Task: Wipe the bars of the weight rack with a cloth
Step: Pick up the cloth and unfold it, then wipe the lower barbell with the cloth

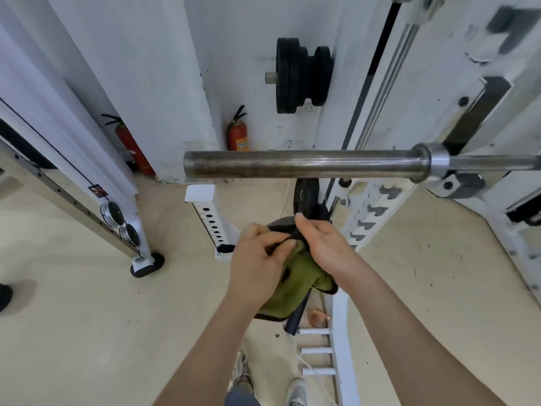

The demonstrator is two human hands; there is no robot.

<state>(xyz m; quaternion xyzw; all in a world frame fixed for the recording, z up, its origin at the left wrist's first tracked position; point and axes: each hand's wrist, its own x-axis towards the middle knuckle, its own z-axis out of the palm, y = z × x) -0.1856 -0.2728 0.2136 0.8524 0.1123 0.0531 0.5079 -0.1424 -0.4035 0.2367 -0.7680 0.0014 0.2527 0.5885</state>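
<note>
Cloth bunched between both hands — left grip pinching it, right grip open.

Both your forearms reach fwd and down, bare, converging at centre. Your left hand is curled, knuckles up, fingers pinched closed w/ thumb against the green cloth. Your right hand is flat-ish, palm facing left, fingers extended fwd, touching the cloth's other side.

Crumpled green cloth below steel bar
</note>
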